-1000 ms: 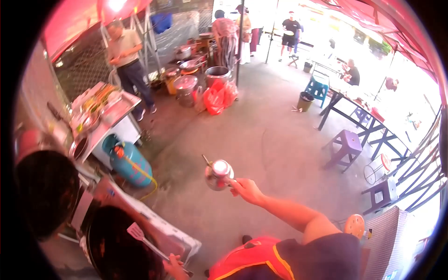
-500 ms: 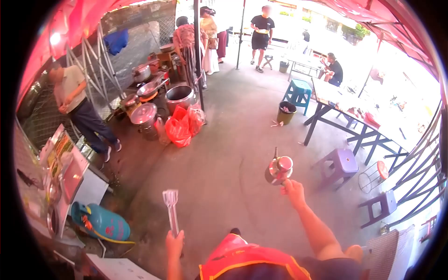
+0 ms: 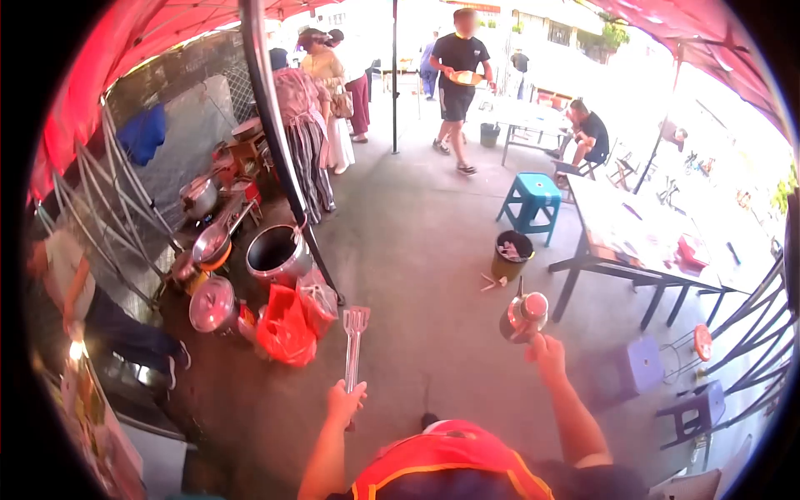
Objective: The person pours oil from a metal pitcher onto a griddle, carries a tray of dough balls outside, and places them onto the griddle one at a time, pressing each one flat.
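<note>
My left hand (image 3: 344,403) is closed around the lower end of metal tongs (image 3: 354,337), whose flat slotted head points up and away from me. Out in front on the right, my right hand (image 3: 547,358) grips a small metal saucepan (image 3: 514,325) at its near side. A rounded shiny metal piece (image 3: 533,307) sits on or in the saucepan, and a thin handle sticks out on the far side; I cannot make out the contents. Both things are held in the air above the concrete floor, well apart from each other. A red apron (image 3: 442,446) covers my front.
Left: pots, a large open stockpot (image 3: 277,254), red plastic bags (image 3: 287,329) and a tent pole (image 3: 287,158). Right: a bin (image 3: 510,254), a teal stool (image 3: 533,196), purple stools (image 3: 642,367) and a long table (image 3: 617,225). A person carrying a plate (image 3: 457,92) walks ahead; others stand left.
I have moved forward; pots, bin and table appear nearer, and the gas cylinder has left view. My left hand with the tongs has risen and shifted right. The plate carrier is closer.
</note>
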The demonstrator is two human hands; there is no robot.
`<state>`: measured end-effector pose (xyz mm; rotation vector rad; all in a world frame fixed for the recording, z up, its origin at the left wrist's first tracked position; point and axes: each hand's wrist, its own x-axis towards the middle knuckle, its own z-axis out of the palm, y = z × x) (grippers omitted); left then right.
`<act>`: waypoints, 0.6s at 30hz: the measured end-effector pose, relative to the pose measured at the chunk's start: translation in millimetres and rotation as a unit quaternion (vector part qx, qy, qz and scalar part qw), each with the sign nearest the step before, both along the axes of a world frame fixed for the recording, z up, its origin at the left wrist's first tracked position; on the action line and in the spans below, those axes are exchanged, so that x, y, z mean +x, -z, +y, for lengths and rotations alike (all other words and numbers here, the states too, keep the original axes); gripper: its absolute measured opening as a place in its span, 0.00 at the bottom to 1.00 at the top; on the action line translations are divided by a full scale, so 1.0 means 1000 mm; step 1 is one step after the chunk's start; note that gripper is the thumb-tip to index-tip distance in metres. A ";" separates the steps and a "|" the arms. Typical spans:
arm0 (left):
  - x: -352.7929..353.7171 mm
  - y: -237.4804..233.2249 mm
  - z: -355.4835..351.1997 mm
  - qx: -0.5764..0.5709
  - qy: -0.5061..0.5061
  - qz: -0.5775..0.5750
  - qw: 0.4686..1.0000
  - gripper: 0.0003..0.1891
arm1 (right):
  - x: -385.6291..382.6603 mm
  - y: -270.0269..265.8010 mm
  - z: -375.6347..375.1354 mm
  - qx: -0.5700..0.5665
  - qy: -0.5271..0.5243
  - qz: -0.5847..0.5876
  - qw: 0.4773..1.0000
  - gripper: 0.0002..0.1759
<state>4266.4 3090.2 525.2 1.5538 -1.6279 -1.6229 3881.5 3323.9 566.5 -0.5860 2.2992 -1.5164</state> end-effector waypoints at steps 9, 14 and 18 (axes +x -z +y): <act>-0.141 0.037 -0.277 0.008 -0.037 -0.069 0.997 0.13 | -0.191 0.014 -0.339 -0.044 -0.012 -0.067 0.997 0.19; -0.304 0.044 -0.495 -0.031 0.014 -0.085 0.996 0.15 | -0.306 0.012 -0.513 -0.107 0.031 -0.099 0.989 0.18; -0.471 0.019 -0.642 -0.036 0.081 -0.016 0.996 0.15 | -0.417 0.004 -0.620 -0.088 0.046 -0.079 0.992 0.17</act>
